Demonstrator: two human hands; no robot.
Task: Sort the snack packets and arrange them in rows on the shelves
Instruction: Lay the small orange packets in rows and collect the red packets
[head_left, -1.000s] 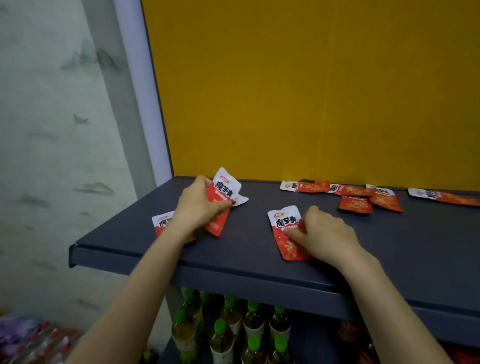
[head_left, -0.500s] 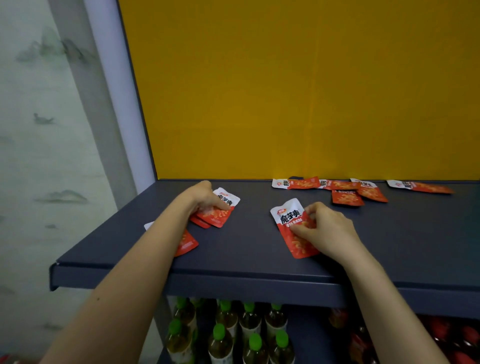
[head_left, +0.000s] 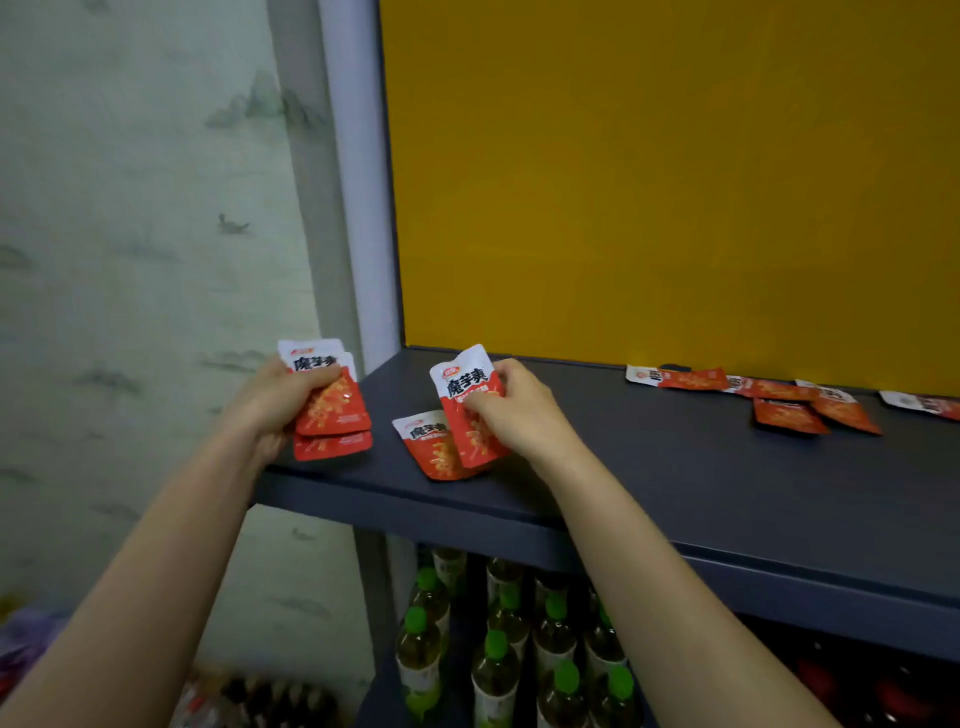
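Left hand (head_left: 275, 405) has its fingers wrapped round a small stack of glossy red-and-white snack packets (head_left: 332, 410), thumb across the top one, right at the left end of the dark grey shelf (head_left: 675, 467). Right hand (head_left: 519, 415) has its fingers clamped on a single matching packet (head_left: 465, 384), tipped up over another flat packet (head_left: 423, 441) lying near the front edge. More loose packets (head_left: 789, 413) sit scattered along the back by the yellow panel (head_left: 675, 182). Green-capped bottles (head_left: 493, 654) stand underneath.
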